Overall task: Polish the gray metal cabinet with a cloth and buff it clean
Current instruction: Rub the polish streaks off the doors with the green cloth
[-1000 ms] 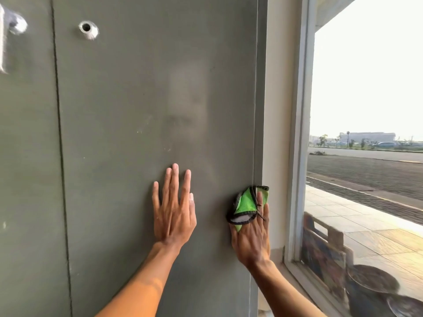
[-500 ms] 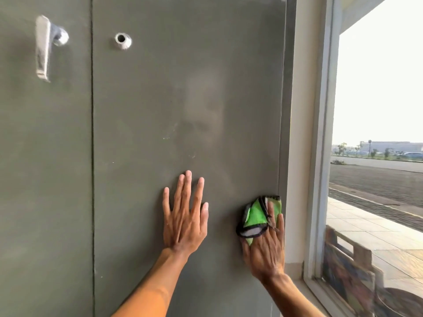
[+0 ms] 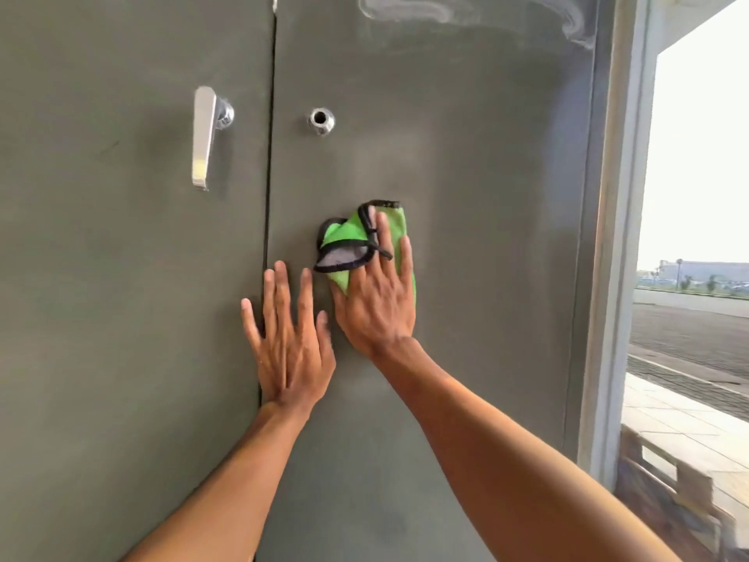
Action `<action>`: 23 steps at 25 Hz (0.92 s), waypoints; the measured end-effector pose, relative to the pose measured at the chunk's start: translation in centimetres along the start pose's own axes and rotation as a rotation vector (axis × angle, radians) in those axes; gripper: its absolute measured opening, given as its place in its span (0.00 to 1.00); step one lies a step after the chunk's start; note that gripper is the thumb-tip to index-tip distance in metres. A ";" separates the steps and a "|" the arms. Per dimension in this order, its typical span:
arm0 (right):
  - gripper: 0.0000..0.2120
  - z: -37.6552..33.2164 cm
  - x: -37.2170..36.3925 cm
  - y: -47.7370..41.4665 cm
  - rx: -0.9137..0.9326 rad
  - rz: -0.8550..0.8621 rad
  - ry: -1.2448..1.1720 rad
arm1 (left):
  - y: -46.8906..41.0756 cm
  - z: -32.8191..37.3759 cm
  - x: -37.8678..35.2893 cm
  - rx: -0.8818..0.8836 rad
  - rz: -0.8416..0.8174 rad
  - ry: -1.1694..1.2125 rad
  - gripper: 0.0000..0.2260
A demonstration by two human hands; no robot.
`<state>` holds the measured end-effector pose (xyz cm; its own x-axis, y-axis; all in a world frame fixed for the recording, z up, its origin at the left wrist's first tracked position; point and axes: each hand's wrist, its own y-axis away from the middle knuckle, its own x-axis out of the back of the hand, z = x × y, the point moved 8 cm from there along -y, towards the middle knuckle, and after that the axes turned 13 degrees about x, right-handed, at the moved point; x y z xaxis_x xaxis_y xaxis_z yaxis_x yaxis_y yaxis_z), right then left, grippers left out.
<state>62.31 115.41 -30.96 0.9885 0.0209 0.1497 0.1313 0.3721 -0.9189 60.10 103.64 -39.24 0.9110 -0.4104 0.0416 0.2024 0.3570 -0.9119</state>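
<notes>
The gray metal cabinet (image 3: 466, 164) fills the view, with two doors split by a vertical seam. My right hand (image 3: 375, 302) presses a bunched green cloth (image 3: 356, 237) with black edging flat against the right door, fingers straight over it. My left hand (image 3: 289, 342) lies flat on the same door close to the seam, fingers spread, just left of the right hand. A silver lever handle (image 3: 204, 135) is on the left door and a round silver lock (image 3: 321, 120) on the right door. Whitish smears (image 3: 466, 14) run across the top of the right door.
A pale wall post and window frame (image 3: 620, 237) stand right of the cabinet. Through the glass are a paved walkway and road (image 3: 689, 338). A wooden pallet-like piece (image 3: 668, 480) sits low at the right.
My right hand has slid the cloth from the door's right edge leftward to beside my left hand. The view has shifted so the handle and lock sit lower and more central.
</notes>
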 end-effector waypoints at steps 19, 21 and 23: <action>0.32 -6.0 -0.7 -0.1 0.564 -0.093 -0.013 | -4.3 -7.0 4.4 0.127 0.045 0.131 0.25; 0.32 -7.3 -1.3 2.9 0.653 -0.148 -0.018 | -3.6 -7.3 4.3 0.111 0.008 0.125 0.24; 0.33 -8.4 -1.8 4.8 0.686 -0.188 -0.024 | -3.1 -7.3 3.7 0.071 -0.039 0.108 0.24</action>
<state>61.82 109.35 -38.73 0.9508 -0.0834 0.2984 0.2148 0.8716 -0.4407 60.22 94.91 -39.27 0.8586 -0.5119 0.0283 0.2652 0.3962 -0.8790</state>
